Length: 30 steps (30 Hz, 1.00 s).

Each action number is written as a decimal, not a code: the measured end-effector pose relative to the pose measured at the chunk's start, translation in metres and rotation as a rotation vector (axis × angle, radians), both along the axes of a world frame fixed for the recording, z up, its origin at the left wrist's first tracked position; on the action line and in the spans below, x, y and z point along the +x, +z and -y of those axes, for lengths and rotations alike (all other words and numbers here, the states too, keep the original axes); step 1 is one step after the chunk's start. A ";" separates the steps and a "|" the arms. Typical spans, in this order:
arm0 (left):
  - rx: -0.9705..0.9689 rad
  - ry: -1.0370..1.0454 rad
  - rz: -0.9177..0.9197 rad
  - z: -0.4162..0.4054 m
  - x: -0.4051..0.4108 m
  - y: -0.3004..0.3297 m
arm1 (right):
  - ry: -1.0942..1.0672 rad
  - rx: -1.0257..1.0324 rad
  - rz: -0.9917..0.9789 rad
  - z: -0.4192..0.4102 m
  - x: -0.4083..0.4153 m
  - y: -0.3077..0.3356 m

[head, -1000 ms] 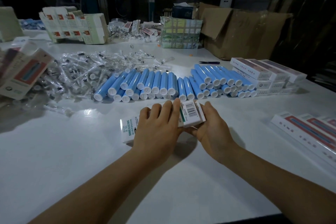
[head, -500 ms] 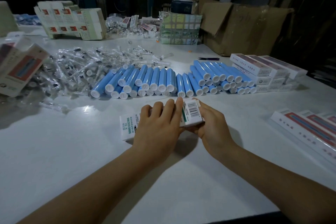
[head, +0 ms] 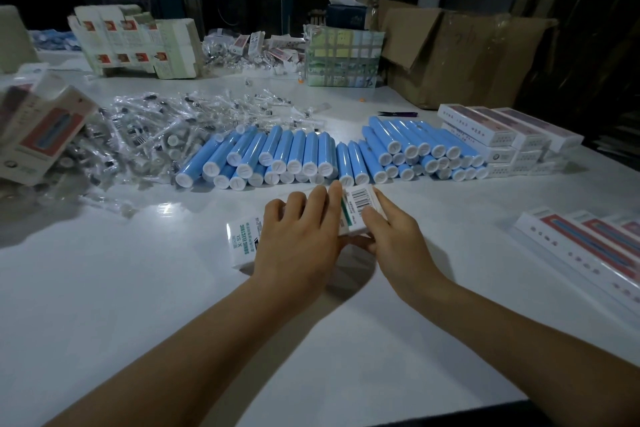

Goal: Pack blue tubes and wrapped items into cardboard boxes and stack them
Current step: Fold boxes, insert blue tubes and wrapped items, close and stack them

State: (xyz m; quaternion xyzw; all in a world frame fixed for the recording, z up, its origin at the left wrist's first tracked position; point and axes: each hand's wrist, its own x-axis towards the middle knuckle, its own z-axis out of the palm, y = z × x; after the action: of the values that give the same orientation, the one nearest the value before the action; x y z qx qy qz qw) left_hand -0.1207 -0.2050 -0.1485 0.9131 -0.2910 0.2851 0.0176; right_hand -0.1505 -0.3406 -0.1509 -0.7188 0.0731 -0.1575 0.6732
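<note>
Both bare forearms reach forward and converge at mid-frame: left hand (head: 298, 243) palm-down, fingers extended and slightly spread, pressing flat; right hand (head: 391, 236) turned on edge, index finger extended forward, thumb and remaining fingers curled in a pinch beside the left hand's fingertips.

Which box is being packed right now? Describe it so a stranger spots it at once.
Start at the long row of blue tubes across the white table; just in front of its middle, a white box lies flat under the left hand, with the right hand at its barcode end. Unlike the red-printed boxes to the right, it bears green lettering.
</note>
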 end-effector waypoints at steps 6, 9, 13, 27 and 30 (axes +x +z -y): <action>0.043 0.005 0.001 0.002 -0.004 -0.001 | -0.048 -0.202 0.008 -0.004 -0.006 -0.002; 0.043 0.009 0.021 0.003 -0.006 0.000 | -0.041 -0.244 0.025 -0.005 -0.009 -0.002; 0.019 0.011 0.018 0.002 -0.008 0.001 | 0.005 -0.167 0.054 -0.005 -0.010 0.000; -0.003 0.094 -0.077 0.002 -0.003 0.000 | -0.068 -0.159 0.086 -0.004 -0.006 -0.006; 0.050 0.119 -0.048 0.006 -0.010 0.003 | -0.067 -0.167 0.128 -0.004 -0.006 -0.008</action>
State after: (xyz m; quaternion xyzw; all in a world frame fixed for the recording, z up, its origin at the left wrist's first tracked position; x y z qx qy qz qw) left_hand -0.1311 -0.2113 -0.1457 0.9355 -0.2427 0.2563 -0.0153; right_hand -0.1567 -0.3367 -0.1590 -0.7581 0.0406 -0.2311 0.6084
